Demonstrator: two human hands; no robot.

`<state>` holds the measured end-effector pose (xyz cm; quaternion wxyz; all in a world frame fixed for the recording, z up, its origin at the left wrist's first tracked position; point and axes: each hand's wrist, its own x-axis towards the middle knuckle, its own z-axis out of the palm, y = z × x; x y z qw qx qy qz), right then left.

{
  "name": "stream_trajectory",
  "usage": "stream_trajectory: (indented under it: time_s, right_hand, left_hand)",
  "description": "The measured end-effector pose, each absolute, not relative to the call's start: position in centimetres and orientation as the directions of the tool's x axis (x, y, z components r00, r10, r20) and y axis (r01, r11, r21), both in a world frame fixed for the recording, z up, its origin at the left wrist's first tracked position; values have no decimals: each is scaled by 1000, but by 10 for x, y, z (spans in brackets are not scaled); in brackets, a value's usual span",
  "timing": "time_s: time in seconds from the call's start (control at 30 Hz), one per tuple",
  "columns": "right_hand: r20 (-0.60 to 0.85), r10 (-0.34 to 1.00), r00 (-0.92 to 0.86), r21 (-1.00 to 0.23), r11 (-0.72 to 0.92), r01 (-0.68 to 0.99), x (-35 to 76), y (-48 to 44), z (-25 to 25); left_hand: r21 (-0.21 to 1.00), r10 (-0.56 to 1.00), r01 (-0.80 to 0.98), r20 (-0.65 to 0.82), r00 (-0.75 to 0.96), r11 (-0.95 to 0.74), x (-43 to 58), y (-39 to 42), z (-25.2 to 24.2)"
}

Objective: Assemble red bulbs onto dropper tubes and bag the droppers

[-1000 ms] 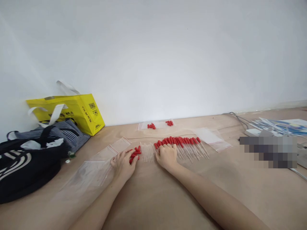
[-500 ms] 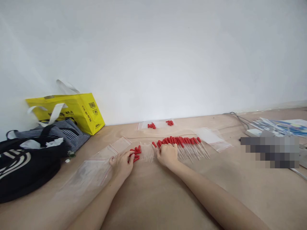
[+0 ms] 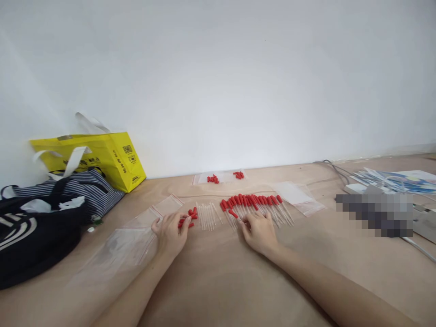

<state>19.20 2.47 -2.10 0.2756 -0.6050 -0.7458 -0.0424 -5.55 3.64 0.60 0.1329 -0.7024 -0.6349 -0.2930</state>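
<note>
My left hand (image 3: 171, 232) is at the small pile of red rubber bulbs (image 3: 192, 212), its fingers curled and a bulb showing between thumb and forefinger. Just right of the pile, bare clear tubes (image 3: 206, 217) lie side by side. My right hand (image 3: 260, 231) pinches a dropper (image 3: 233, 213) by its thin tube, the red bulb pointing away to the upper left. Beyond that hand is a row of droppers (image 3: 274, 200), bulbs at the far end and tubes toward me. The right fingers cover some tubes.
Near the wall, a clear bag (image 3: 225, 176) carries more red bulbs. Zip bags (image 3: 131, 236) lie at left, another (image 3: 301, 198) at right. A yellow bag (image 3: 117, 156) and a black bag (image 3: 37, 245) stand far left; papers (image 3: 398, 181) and a cable (image 3: 335, 168) lie right.
My right hand has moved right and toward me, drawing the dropper's bulb along in front of the row. My left hand stays at the red bulbs. The view has shifted slightly.
</note>
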Motion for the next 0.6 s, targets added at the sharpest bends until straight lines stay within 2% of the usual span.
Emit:
stream_trajectory:
  time_s: [0.2,0.37,0.47,0.6]
  right_hand:
    - [487,872,47,-219,71,973,178,56,-15]
    - [448,889,95,-195,-6,981,177,69,-12]
    - [472,878,74,-182,14,983,172,68,-9]
    - [483,874,-41,-191,151,970,154,64,-3]
  left_hand:
    - [175,812,906,530,244,-387,-38,23,1]
    - [179,824,879,468,319,-442,-32,20,0]
    - [170,819,872,462,340,-458,-33,21,-1]
    - [160,814,870,464,350,-466,-35,22,-4]
